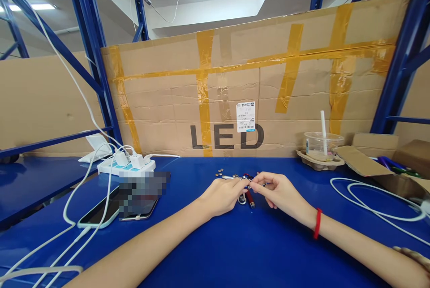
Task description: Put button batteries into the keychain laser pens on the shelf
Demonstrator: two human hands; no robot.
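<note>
Both my hands meet at the middle of the blue table (235, 252). My left hand (220, 196) is curled, its fingertips pinched on a small metal part that I cannot name. My right hand (278, 191), with a red band at the wrist, pinches the other end of the same small piece. Just below the fingers lie a dark red pen-like tube (250, 199) and a small ring (242, 199). Several small round button cells (220, 173) are scattered just beyond the hands.
A white power strip (126, 165) with plugs and white cables sits at left, beside two phones (101, 212). A taped cardboard sheet marked LED (235, 100) stands behind. A plastic cup with a straw (322, 144), open cardboard boxes (369, 158) and a white cable loop (369, 203) lie right.
</note>
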